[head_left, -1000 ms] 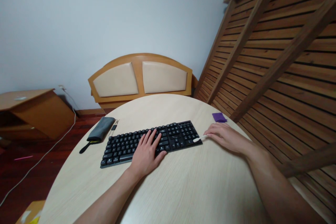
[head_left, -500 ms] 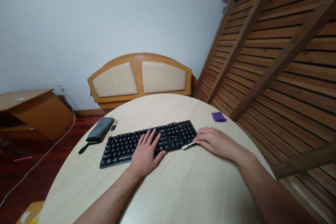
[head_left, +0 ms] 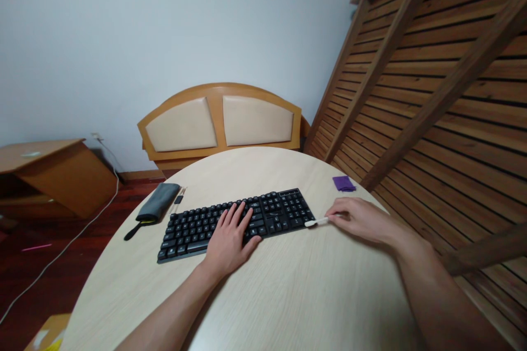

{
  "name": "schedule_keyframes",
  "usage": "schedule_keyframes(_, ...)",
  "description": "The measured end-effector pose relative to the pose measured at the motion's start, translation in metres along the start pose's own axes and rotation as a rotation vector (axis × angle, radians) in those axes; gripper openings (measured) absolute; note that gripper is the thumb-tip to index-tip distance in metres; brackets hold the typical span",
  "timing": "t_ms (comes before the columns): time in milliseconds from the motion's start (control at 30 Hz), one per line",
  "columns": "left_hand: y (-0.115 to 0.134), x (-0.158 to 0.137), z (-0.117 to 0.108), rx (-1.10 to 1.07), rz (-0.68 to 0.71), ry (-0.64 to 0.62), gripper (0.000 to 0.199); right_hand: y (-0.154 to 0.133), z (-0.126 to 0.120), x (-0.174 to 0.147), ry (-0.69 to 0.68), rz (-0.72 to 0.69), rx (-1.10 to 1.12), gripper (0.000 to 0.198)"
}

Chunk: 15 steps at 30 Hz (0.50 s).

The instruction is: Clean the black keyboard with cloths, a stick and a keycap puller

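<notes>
Right grip (head_left: 362,218) is clamped on one small white brush (head_left: 316,222); left grip (head_left: 230,238) is laid flat, fingers apart, on one black plastic keyboard (head_left: 197,226)

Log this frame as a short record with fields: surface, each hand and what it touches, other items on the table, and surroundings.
surface: round light wood table
left hand: flat on the black keyboard, fingers spread over the keys
right hand: pinching a small white brush, its tip at the keyboard's right front corner
other items: grey pouch off the keyboard's left end; purple cloth near the table's right edge
surroundings: padded wooden headboard behind the table; slatted wooden frame on the right
</notes>
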<state>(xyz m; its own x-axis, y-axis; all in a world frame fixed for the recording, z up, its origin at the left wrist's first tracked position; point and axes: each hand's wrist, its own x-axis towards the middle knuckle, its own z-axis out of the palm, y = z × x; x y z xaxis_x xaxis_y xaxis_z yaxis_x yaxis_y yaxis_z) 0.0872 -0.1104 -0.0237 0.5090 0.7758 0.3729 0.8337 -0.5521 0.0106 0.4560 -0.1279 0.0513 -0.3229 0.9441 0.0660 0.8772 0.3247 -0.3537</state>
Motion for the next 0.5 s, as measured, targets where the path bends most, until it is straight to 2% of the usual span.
schedule_keyframes(133,0.000,0.000,-0.001,0.004,0.001,-0.001,0.070,-0.017,0.009,0.008,-0.036,-0.069,0.014,0.028)
schedule_keyframes(367,0.001,0.001,-0.001,0.011,-0.002,-0.010,0.070,0.011,-0.003,-0.003,-0.054,0.124,-0.055,0.025)
schedule_keyframes(500,0.001,0.000,-0.001,0.001,-0.001,-0.004,0.070,-0.008,-0.001,0.001,-0.068,0.054,-0.006,0.023)
